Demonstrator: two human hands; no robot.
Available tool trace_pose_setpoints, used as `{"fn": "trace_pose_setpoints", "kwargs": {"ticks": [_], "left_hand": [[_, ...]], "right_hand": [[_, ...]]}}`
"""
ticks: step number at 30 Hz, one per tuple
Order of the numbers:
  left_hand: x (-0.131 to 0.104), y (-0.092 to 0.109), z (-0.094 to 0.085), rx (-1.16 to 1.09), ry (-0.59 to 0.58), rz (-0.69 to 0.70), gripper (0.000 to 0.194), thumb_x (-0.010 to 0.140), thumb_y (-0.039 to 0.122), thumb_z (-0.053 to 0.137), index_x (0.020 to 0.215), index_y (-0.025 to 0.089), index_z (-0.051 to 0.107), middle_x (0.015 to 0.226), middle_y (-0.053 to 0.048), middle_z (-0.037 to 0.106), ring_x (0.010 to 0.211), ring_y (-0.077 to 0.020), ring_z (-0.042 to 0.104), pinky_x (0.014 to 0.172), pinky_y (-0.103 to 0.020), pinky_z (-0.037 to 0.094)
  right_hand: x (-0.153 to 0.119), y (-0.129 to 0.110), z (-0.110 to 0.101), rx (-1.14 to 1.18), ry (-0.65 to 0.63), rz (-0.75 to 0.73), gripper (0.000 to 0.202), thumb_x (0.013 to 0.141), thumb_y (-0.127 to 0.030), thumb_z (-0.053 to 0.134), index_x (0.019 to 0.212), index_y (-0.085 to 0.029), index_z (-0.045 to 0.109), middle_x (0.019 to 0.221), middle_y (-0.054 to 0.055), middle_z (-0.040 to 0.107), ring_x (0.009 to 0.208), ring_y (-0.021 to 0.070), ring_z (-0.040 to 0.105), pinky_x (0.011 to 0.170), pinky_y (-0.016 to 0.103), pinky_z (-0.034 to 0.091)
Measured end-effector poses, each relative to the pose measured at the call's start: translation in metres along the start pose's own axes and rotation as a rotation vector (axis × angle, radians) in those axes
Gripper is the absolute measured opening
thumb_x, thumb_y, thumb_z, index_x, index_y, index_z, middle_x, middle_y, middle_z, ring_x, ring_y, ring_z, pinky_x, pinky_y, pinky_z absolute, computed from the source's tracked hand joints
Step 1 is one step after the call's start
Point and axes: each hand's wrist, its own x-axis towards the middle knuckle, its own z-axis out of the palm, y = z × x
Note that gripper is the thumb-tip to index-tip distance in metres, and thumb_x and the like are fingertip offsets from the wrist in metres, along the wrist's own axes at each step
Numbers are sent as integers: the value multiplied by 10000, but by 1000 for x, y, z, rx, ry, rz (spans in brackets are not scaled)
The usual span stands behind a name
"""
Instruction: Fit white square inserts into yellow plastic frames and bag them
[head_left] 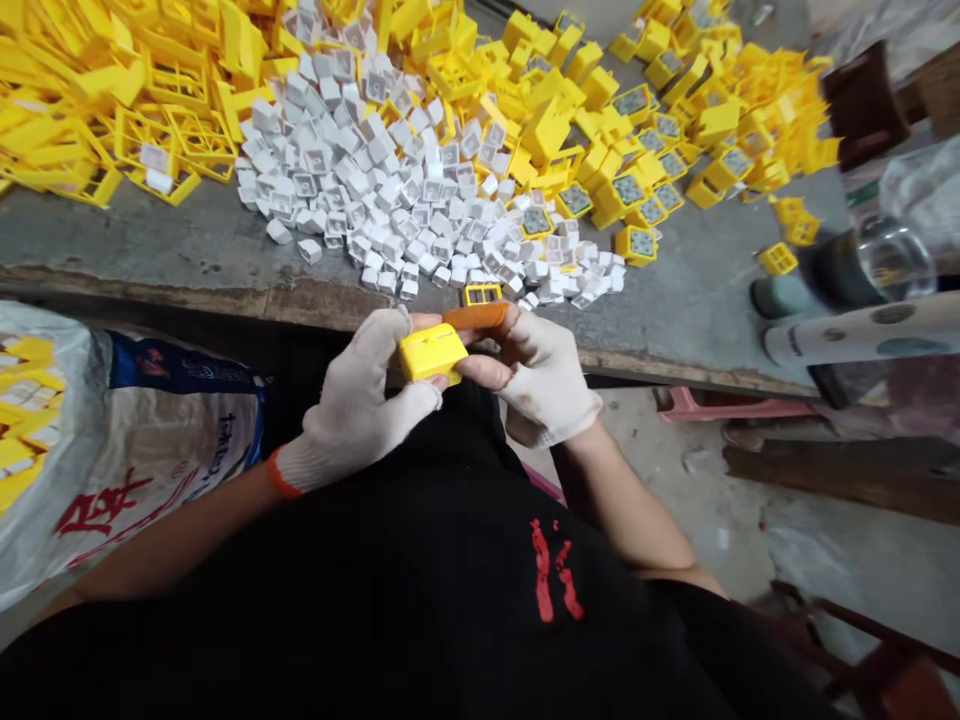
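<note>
Both my hands wear white knit gloves with bare fingertips and meet just in front of the table edge. My left hand (360, 390) is closed around a small yellow plastic box-like part (433, 353), thumb below it. From the other side my right hand (536, 370) pinches the same part with thumb and fingers; an orange cover wraps one finger. Beyond the fingers, a small yellow frame with openings (481, 294) lies at the table edge. A heap of small white plastic caps (390, 190) spreads just past my hands.
Yellow frames (172, 90) pile up at the back left, and yellow boxes with grey insides (628, 188) at the right. A sack (172, 430) of yellow and white parts stands left, below the table (150, 250). A glass cup (896, 260) and white cylinder (862, 332) are at right.
</note>
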Motion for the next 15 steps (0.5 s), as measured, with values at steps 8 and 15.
{"fn": "trace_pose_setpoints", "kwargs": {"ticks": [8,15], "left_hand": [[1,-10,-9,-211,-7,-110,401,902,358,932,1276,261,823,1237,-72,818,1134,-317,794,1001,-452,657],[21,9,4,-930,-16,-310,513,888,483,846,1335,237,797,1420,-93,843,1419,-410,768,1130,-526,676]], "right_hand": [[5,11,22,265,13,129,673,810,-799,989,1133,-243,792,1015,33,815,952,238,791,908,401,697],[15,-26,43,-272,93,-169,512,1015,-669,841,1262,-221,861,1126,98,854,1069,266,787,1012,461,664]]}}
